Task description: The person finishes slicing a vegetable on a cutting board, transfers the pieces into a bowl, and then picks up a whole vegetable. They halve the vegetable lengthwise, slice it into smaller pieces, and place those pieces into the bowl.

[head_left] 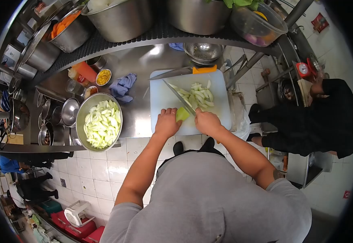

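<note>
On the white cutting board [159, 94], my left hand [168, 122] has its fingers closed on a light green vegetable piece [182, 114], whose exact kind I cannot make out. My right hand [207, 122] grips a kitchen knife [179, 97], its blade slanting away to the left, just beside that piece. Past the blade lies a pile of cut pale green vegetable strips [202, 95]. A second knife with an orange handle [205, 70] rests along the board's far edge. To the left, a large metal bowl [78, 121] holds many similar cut pieces.
A blue cloth [123, 86], a small bowl of yellow bits [103, 77] and sauce bottles [86, 72] stand left of the board. Behind it are a colander [204, 52] and a shelf edge [160, 39] bearing large pots. A person in black [310, 117] stands at right.
</note>
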`<move>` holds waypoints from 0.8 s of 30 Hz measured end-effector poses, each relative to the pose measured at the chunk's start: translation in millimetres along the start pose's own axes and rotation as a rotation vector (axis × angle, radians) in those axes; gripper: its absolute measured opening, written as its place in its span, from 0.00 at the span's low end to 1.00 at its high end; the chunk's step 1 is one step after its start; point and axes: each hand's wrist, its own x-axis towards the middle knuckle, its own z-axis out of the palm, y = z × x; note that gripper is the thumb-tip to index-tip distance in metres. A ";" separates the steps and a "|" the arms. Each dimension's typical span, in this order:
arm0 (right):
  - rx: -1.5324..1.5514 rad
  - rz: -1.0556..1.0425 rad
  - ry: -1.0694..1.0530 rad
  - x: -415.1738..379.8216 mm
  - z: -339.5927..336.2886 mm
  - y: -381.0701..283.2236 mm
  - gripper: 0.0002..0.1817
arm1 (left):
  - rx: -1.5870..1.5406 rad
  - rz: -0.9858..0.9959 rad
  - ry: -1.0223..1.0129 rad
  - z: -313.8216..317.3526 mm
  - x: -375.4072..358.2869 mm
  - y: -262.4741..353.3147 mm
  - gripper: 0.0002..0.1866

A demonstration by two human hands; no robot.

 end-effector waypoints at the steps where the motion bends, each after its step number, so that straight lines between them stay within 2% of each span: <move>1: -0.010 -0.016 -0.010 0.6 5.1 -2.3 0.14 | 0.001 0.074 0.040 0.8 0.4 -6.6 0.31; 3: -0.027 -0.036 -0.022 5.0 8.1 -9.0 0.14 | -0.002 0.143 0.085 5.4 7.3 -11.1 0.29; 5: -0.055 -0.079 -0.023 10.4 6.5 -16.2 0.14 | 0.065 0.199 -0.003 13.2 16.8 -9.7 0.27; 9: -0.100 -0.114 -0.004 17.1 6.6 -15.2 0.13 | 0.014 0.138 -0.020 15.3 22.6 -2.3 0.26; 11: -0.107 -0.068 -0.094 8.6 -8.2 -23.5 0.13 | 0.046 0.087 -0.050 13.7 22.6 3.7 0.27; 15: -0.130 -0.037 -0.172 1.1 -4.6 -19.5 0.13 | 0.049 0.084 -0.020 16.6 22.0 4.2 0.24; 17: -0.068 -0.018 -0.090 6.3 25.5 -5.6 0.14 | 0.056 0.097 -0.021 14.7 20.2 5.1 0.23; 21: -0.083 -0.027 -0.097 10.3 12.0 -15.7 0.14 | 0.057 0.082 -0.034 15.6 17.5 6.4 0.23; 23: -0.073 -0.006 -0.201 4.6 -11.9 -25.0 0.14 | 0.038 0.084 -0.012 14.8 19.8 4.7 0.26; 24: -0.076 -0.007 -0.201 6.6 -0.1 -19.9 0.14 | 0.036 0.083 -0.010 15.4 19.9 3.9 0.26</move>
